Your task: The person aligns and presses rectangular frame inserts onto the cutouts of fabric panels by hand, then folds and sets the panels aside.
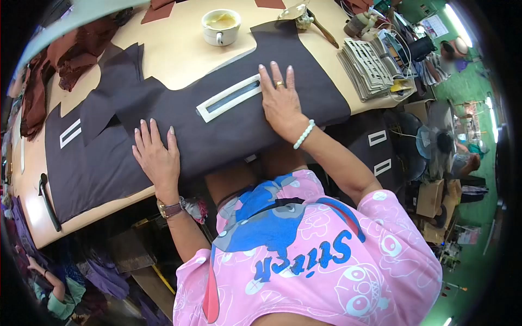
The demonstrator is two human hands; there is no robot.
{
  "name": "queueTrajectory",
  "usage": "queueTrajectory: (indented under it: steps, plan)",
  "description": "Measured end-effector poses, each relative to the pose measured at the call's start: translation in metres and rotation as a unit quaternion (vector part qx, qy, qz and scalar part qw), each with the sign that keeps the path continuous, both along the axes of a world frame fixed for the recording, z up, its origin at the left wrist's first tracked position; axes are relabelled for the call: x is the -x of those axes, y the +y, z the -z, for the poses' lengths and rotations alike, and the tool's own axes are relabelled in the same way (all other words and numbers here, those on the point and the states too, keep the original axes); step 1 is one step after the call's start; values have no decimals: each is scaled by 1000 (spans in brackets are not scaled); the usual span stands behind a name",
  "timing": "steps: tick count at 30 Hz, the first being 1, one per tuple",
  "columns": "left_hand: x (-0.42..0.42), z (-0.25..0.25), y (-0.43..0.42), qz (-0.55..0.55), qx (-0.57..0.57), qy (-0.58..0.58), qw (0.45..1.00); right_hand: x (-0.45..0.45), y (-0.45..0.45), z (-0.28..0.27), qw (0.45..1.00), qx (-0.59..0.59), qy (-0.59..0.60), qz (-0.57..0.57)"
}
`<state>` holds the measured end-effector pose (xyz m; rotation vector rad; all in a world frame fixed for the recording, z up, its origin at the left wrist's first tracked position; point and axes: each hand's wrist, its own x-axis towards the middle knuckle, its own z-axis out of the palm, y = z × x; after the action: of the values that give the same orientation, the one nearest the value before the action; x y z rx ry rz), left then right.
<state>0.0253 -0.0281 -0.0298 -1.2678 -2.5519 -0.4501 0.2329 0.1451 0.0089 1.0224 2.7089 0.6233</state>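
Note:
Dark fabric (217, 138) lies spread over the table and hangs past its front edge. My left hand (157, 157) rests flat on it with fingers apart, a watch at the wrist. My right hand (281, 100), with a ring and a beaded bracelet, lies on the fabric, fingers spread, at the right end of a white rectangular frame (228, 99) around a dark slot. Neither hand holds anything. A smaller white rectangle (70, 133) shows on the dark fabric at the left.
A white cup (221, 27) of yellowish paste stands behind the fabric, with a brush (322, 27) to its right. Stacked slotted cards (367, 68) lie at the right. Black-handled scissors (49, 201) sit near the left edge. Brown cloth (81, 49) is heaped back left.

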Motion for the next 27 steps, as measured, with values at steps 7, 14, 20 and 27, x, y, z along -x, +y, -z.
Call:
queueTrajectory:
  steps: [7,14,20,27]
  plan:
    - [0,1,-1,2,3,3,1000,2,-31,-12,988,84,107,-67]
    - [0,1,-1,10,-19,6,1000,-16,15,-2,997,1,79,16]
    - [0,-1,0,9,-9,9,1000,-17,13,2,999,-29,10,-32]
    - [0,-1,-1,9,-12,12,1000,-3,-12,6,994,1,50,-99]
